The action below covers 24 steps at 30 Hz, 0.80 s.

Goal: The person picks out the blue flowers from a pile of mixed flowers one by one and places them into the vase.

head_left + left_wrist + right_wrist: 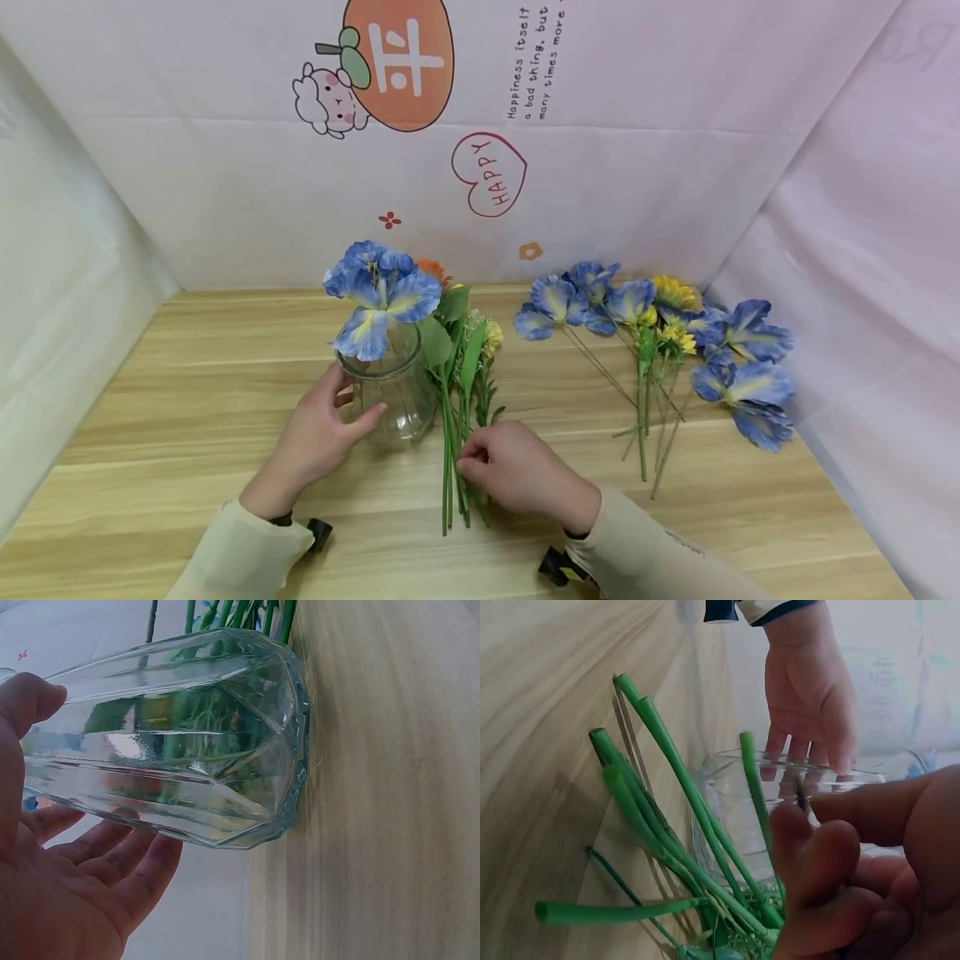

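A clear glass vase (390, 408) stands upright on the table, with a blue iris (378, 292) at its mouth. My left hand (318, 433) holds the vase's left side; in the left wrist view its thumb (37, 701) and fingers lie on opposite sides of the glass. Beside the vase on the right lies a bunch of green-stemmed flowers (453, 417), with orange and yellow blooms. Over these stems, my right hand (517, 471) pinches a thin dark stem (801, 793) between thumb and forefinger. Which bloom that stem belongs to is hidden.
To the right, several blue irises (753, 387) and yellow flowers (675, 292) lie on the wooden table (187, 400), thin stems pointing towards me. A printed white cloth (622, 167) stands behind the table, with white cloth at both sides.
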### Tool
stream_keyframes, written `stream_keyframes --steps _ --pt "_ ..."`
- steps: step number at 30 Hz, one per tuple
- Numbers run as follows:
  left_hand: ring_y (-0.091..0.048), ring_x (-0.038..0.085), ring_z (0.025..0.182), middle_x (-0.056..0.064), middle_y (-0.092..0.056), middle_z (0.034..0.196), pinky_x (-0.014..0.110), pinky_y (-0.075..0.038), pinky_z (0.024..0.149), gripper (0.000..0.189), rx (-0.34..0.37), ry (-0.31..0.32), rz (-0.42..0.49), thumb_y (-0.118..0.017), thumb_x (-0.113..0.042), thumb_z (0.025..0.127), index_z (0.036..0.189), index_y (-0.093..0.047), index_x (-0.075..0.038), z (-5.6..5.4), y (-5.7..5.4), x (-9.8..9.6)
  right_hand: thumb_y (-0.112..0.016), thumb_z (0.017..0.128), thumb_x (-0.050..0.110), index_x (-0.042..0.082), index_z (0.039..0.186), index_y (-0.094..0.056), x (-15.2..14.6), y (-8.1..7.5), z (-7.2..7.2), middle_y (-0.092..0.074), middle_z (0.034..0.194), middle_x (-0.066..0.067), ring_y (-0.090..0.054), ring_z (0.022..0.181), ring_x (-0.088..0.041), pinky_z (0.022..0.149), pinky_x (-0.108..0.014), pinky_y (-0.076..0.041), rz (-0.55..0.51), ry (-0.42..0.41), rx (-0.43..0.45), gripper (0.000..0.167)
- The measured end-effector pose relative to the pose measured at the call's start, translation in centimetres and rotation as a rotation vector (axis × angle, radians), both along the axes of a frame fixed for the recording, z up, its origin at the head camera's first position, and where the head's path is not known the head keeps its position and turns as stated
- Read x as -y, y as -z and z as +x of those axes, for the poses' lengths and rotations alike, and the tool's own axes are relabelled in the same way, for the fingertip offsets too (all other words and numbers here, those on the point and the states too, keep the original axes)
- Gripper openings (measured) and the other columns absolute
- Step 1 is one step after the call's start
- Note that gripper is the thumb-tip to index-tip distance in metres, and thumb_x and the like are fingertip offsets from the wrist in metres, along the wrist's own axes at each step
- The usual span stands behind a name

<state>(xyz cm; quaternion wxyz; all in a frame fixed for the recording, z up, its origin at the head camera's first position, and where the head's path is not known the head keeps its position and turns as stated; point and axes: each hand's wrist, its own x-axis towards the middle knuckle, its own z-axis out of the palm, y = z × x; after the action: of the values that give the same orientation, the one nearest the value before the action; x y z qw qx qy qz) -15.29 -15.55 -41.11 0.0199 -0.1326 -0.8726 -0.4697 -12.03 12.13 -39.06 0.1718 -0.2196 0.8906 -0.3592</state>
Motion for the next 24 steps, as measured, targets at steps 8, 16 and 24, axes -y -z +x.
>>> stream_keyframes --steps 8,16,24 --pt "-0.049 0.041 0.128 0.015 -0.047 0.146 0.054 -0.046 0.099 0.070 -0.006 -0.006 -0.006 -0.073 -0.029 0.093 0.150 -0.037 -0.012 0.0 -0.1 0.1 -0.066 0.097 0.020 0.017 0.090 -0.077 -0.3 0.2 -0.2 -0.062 0.072 0.017 -0.054 0.059 -0.004 0.064 -0.026 -0.049 0.044 -0.110 -0.030 0.014" --pt "-0.047 0.040 0.130 0.015 -0.045 0.148 0.053 -0.045 0.100 0.070 -0.004 0.002 -0.016 -0.073 -0.025 0.094 0.151 -0.036 -0.012 -0.1 0.1 0.1 -0.065 0.096 0.019 0.014 0.096 -0.074 -4.9 -0.7 -1.5 -0.065 0.082 0.010 -0.059 0.073 -0.008 0.071 -0.036 -0.052 0.181 0.122 -0.160 0.010" --pt "-0.047 0.039 0.130 0.015 -0.045 0.148 0.052 -0.045 0.100 0.068 0.000 -0.004 -0.005 -0.074 -0.023 0.093 0.150 -0.038 -0.013 -0.1 0.0 0.0 -0.062 0.099 0.020 0.006 0.102 -0.071 -12.3 -0.7 -2.8 -0.065 0.080 0.001 -0.058 0.064 -0.013 0.063 -0.039 -0.052 0.403 0.318 -0.164 0.017"
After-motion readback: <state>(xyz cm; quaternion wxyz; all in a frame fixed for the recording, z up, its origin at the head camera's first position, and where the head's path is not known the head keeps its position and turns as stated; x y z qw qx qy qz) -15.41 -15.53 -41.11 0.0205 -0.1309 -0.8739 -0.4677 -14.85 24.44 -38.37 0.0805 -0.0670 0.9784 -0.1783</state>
